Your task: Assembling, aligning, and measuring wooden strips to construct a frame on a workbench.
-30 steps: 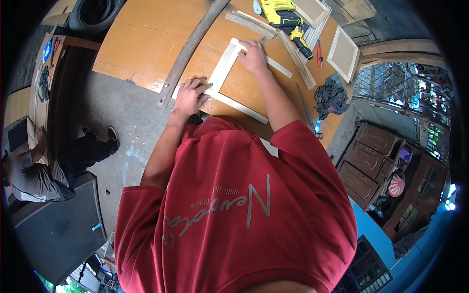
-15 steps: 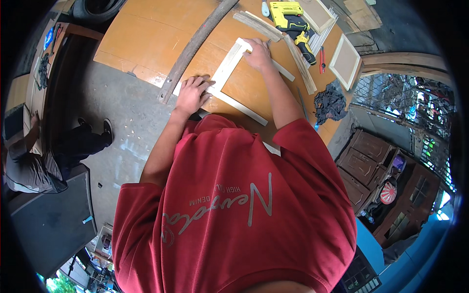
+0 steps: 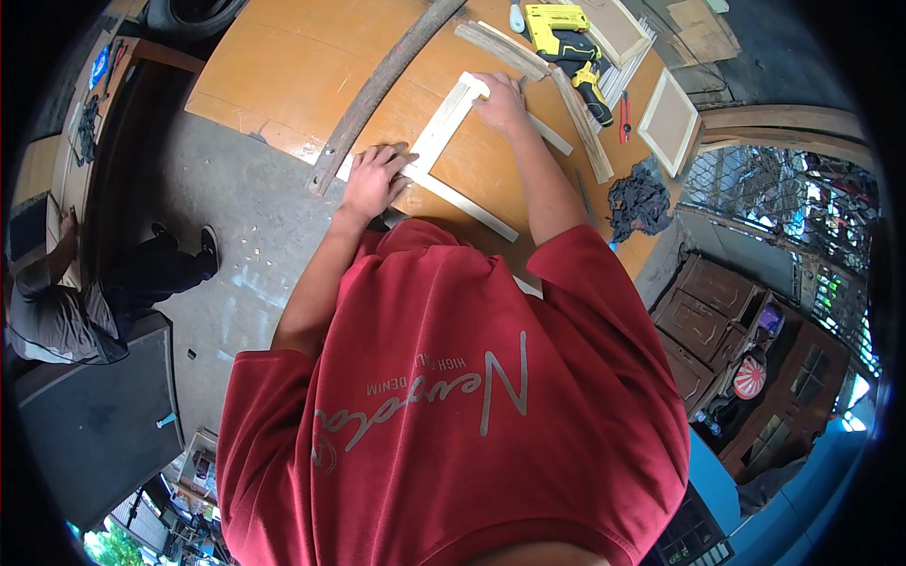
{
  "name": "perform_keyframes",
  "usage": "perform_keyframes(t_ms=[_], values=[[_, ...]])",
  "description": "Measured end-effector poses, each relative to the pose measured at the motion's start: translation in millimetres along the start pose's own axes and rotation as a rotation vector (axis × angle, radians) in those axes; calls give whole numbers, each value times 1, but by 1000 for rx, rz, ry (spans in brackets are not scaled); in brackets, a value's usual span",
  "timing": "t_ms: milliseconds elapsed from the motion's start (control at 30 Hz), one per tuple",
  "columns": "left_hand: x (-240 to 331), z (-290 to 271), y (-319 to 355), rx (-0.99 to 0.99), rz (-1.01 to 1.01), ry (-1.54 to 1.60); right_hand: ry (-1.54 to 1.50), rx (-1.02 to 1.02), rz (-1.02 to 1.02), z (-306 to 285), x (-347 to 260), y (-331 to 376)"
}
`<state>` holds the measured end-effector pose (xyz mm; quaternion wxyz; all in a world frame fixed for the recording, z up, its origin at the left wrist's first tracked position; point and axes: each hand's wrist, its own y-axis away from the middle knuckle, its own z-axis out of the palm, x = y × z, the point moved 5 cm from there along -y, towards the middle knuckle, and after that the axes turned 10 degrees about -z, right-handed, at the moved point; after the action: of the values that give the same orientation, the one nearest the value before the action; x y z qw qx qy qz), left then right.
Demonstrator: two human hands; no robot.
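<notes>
A pale three-sided wooden frame (image 3: pixel 441 131) lies on the orange-brown tabletop (image 3: pixel 283 58). Its broad strip runs between my hands, and two thinner strips reach out to the right from its ends. Bent fingers of my left hand (image 3: pixel 374 179) grip the near left corner, covering most of that joint. At the far corner my right hand (image 3: pixel 500 102) is closed round the joint, with the thumb on the inner side. The far thin strip passes partly beneath my right forearm. Both hands press close to the wood, and some fingertips are hidden.
A long dark wooden bar (image 3: pixel 385 83) lies left of the frame. Beyond my right hand are loose wood strips (image 3: pixel 582 127), a yellow staple gun (image 3: pixel 559 30), a red-handled tool (image 3: pixel 624 118), a finished frame panel (image 3: pixel 668 121) and a dark crumpled cloth (image 3: pixel 640 200). Another person (image 3: pixel 71 316) is at far left.
Hardly anything differs: the view has shifted very slightly. Both hands stay at the same two corners of the wooden frame.
</notes>
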<state>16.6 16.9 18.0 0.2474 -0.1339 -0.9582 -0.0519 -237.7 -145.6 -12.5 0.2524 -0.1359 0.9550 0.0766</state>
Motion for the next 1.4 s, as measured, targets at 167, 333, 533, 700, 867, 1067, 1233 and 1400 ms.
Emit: perform_keyframes(t_ms=[167,333,533,700,867,1067,1233,1400], values=[[0,0,0,-3,4,-19,20,13,17,-2,-9,8],[0,-1,-1,-12,17,-16,111,181,-66,-3,-24,21],[1,-3,1,-21,9,3,37,437,89,12,-66,64],[1,-2,-1,-1,12,18,22,316,181,34,-75,80],[-1,-1,0,-5,-11,1,-33,283,259,40,-71,83],[0,1,0,11,5,-9,-29,292,308,43,-58,93],[1,2,0,24,14,-2,-53,274,397,39,-37,119],[-1,4,2,40,0,15,-88,230,516,21,-8,160]])
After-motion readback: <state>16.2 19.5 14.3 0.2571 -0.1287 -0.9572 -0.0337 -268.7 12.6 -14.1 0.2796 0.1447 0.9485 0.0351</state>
